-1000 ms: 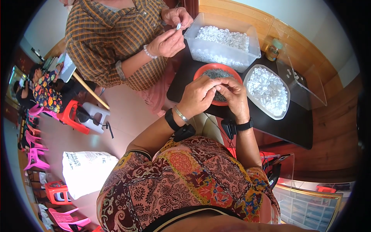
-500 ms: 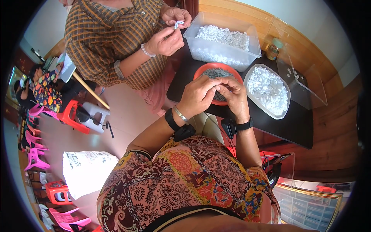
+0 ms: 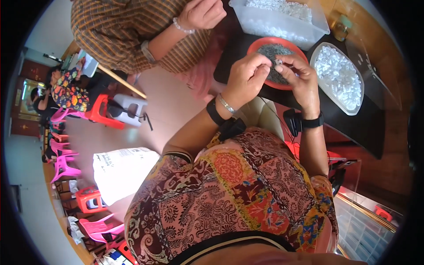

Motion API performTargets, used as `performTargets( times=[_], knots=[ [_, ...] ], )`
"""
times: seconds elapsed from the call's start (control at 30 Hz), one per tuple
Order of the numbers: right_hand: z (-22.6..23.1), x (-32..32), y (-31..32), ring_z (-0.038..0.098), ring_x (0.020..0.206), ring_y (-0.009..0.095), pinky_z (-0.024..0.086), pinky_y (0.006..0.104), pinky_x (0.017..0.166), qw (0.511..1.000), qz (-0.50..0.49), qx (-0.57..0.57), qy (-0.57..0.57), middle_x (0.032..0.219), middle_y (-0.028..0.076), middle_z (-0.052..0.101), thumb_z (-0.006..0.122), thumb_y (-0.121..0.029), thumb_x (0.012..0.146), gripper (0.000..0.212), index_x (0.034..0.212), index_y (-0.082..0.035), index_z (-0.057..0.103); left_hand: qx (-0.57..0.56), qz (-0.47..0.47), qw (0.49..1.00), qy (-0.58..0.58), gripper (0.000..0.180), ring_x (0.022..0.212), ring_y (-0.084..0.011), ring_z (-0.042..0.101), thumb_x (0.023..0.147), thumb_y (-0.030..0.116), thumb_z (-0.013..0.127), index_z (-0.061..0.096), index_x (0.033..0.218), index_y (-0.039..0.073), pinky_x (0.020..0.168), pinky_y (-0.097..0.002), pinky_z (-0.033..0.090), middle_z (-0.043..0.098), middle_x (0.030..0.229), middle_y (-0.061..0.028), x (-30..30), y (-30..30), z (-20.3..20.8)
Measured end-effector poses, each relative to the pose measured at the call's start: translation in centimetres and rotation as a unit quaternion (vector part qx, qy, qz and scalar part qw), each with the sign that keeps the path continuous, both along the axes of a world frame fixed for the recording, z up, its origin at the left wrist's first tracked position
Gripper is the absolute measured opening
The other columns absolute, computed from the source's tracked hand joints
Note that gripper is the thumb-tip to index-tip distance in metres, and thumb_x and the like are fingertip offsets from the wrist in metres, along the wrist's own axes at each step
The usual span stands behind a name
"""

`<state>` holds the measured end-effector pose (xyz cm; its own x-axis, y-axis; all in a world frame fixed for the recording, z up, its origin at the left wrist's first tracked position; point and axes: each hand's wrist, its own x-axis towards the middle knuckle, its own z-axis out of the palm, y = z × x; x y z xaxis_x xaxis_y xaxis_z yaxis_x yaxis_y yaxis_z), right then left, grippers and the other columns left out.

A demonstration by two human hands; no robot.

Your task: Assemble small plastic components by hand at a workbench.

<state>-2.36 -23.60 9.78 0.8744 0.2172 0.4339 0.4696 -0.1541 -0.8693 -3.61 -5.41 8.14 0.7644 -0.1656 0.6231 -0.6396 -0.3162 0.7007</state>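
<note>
Over the red bowl of small grey metal-looking pieces, my two hands are held slightly apart. My right hand pinches a small white piece between thumb and fingertips; its exact kind is too small to tell. Thumb and forefinger of my left hand are pressed together, and anything between them is hidden. Right of the bowl stands a white tray heaped with small white plastic pieces.
Behind the bowl is a clear plastic bin of white pieces, with a lidded jar beside it on the dark table. Across from me at the left, another person's hand is raised. A white sack stands on the floor.
My hands have moved apart from each other, and a small white piece now shows in my right fingertips. The whole view has shifted, with the table now higher and further right.
</note>
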Motion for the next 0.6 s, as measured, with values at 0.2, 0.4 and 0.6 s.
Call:
performTargets(
  times=[0.2, 0.4, 0.6],
  knots=[
    [-0.7, -0.4, 1.8, 0.061, 0.094, 0.020, 0.047, 0.0308, 0.083, 0.998, 0.034, 0.010, -0.053, 0.097, 0.008, 0.065, 0.072, -0.005, 0.080, 0.022, 0.101, -0.001, 0.069, -0.259, -0.134, 0.905, 0.308, 0.026, 0.069, -0.0110, 0.057, 0.094, 0.024, 0.049, 0.060, 0.098, 0.002, 0.062, -0.0231, 0.043, 0.062, 0.079, -0.0039, 0.8, 1.5, -1.0],
    [-0.2, -0.6, 2.3, 0.064, 0.085, 0.020, 0.050, 0.0303, 0.076, 0.993, 0.023, -0.023, -0.117, 0.095, 0.010, 0.066, 0.072, -0.005, 0.080, 0.023, 0.103, -0.003, 0.069, -0.315, -0.179, 0.864, 0.349, 0.024, 0.069, -0.0134, 0.058, 0.091, 0.026, 0.051, 0.058, 0.097, 0.003, 0.063, -0.0254, 0.044, 0.063, 0.081, -0.0049, 0.4, 1.6, -0.3],
    [-0.3, 0.0, 2.5, 0.064, 0.084, 0.019, 0.051, 0.0298, 0.075, 0.997, 0.042, -0.021, -0.069, 0.092, 0.009, 0.067, 0.072, -0.005, 0.080, 0.025, 0.104, -0.003, 0.069, -0.344, -0.223, 0.831, 0.376, 0.018, 0.068, -0.0139, 0.058, 0.091, 0.023, 0.051, 0.056, 0.087, 0.006, 0.063, -0.0252, 0.043, 0.061, 0.080, -0.0035, 1.0, 1.5, -0.7]
  ],
)
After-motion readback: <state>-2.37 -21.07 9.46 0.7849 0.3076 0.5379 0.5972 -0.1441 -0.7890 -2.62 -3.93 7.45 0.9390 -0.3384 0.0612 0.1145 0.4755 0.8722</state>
